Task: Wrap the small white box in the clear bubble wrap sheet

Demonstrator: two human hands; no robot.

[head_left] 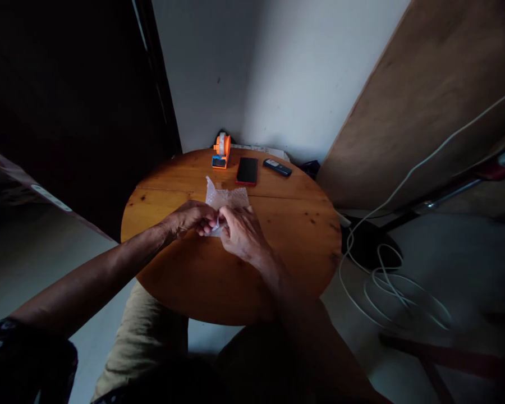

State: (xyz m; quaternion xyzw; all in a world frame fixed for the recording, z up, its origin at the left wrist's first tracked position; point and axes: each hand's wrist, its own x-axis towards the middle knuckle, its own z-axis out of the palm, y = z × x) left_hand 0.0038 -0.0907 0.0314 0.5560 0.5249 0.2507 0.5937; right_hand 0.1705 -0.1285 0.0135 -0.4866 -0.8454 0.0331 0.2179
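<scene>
A piece of clear bubble wrap (pixel 231 196) lies on the round wooden table in front of me. My left hand (pixel 196 217) pinches its near edge, fingers closed. Right beside it, my right hand (pixel 242 230) is also closed on the wrap, with thumb and forefinger close to the left fingertips. A small fold of the plastic stands up between the two hands. The right palm hides part of the sheet, and whether anything lies inside it I cannot tell.
Behind the wrap stand an orange tape dispenser (pixel 221 150), a dark phone-like device with a red edge (pixel 247 170) and a black remote control (pixel 277 166). The round table (pixel 294 247) meets a wall at the back. A white cable (pixel 387 275) coils on the floor at right.
</scene>
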